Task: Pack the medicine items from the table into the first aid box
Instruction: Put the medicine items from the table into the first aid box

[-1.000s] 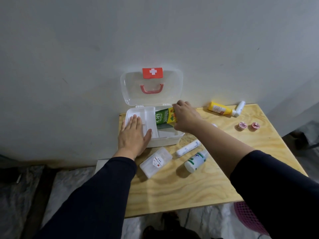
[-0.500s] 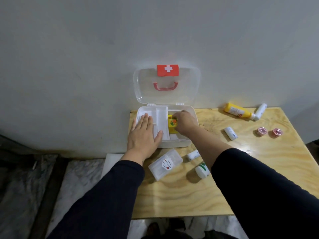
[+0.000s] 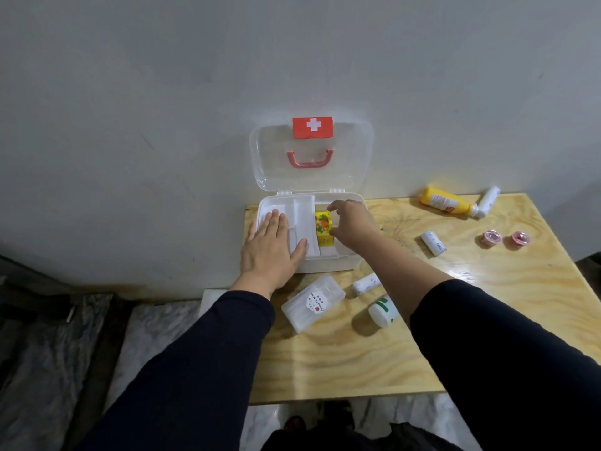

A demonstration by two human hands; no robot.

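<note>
The yellow carton [image 3: 324, 230] sits down inside the first aid box [image 3: 325, 263], in the open bay just right of the white divider tray [image 3: 302, 219], and the right hand [image 3: 353, 227] hovers over it with fingers spread and curled, thumb low by the carton's near end, forefinger arched past its far end; whether the fingertips actually touch it, I cannot tell. The left hand [image 3: 271, 249] lies flat and open across the box's left side, palm pressing down on the tray and near rim, gripping nothing, simply pinning the box. To do this step well, I'd say: keep that left palm planted so the light plastic box does not skate on the wooden table [image 3: 455, 336], settle the carton flat against the divider so room remains alongside, then lift the right hand straight up so it does not drag the carton out. The clear lid [image 3: 312, 154] stands upright against the wall, out of the way. Plenty waits outside: a clear case [image 3: 313, 302] just beside the box's near edge, a small white tube [image 3: 366, 283] and a green-marked bottle [image 3: 383, 310] under the right forearm, and a yellow bottle [image 3: 444, 203] well off to the right.
</note>
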